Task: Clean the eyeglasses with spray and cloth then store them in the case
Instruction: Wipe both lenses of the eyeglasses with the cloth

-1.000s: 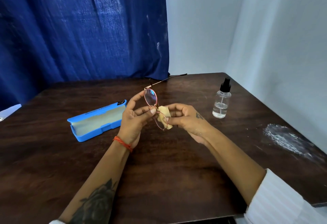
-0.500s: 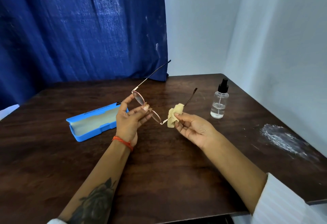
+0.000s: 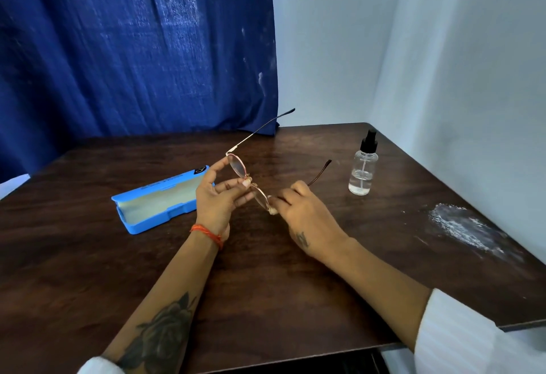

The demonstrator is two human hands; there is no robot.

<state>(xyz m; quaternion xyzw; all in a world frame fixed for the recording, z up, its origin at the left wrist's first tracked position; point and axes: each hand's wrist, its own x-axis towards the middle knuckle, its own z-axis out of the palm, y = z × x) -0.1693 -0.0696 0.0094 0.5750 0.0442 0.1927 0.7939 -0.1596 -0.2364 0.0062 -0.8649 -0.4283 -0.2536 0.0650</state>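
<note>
Head view: the left hand [image 3: 220, 196] pinches the glasses [image 3: 246, 180] by the bridge and far lens rim, held above the desk [image 3: 266, 285] with arms unfolded, likely to steady them. The right hand [image 3: 304, 217] pinches a cloth [image 3: 272, 211] onto the near lens. The open case [image 3: 156, 202] waits just beyond the left hand; the spray bottle [image 3: 362, 167] stands beyond the right.

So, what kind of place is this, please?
Probably a plain room corner set up for recording: a dark wooden table against bare white walls, with a blue curtain hung behind it.
</note>
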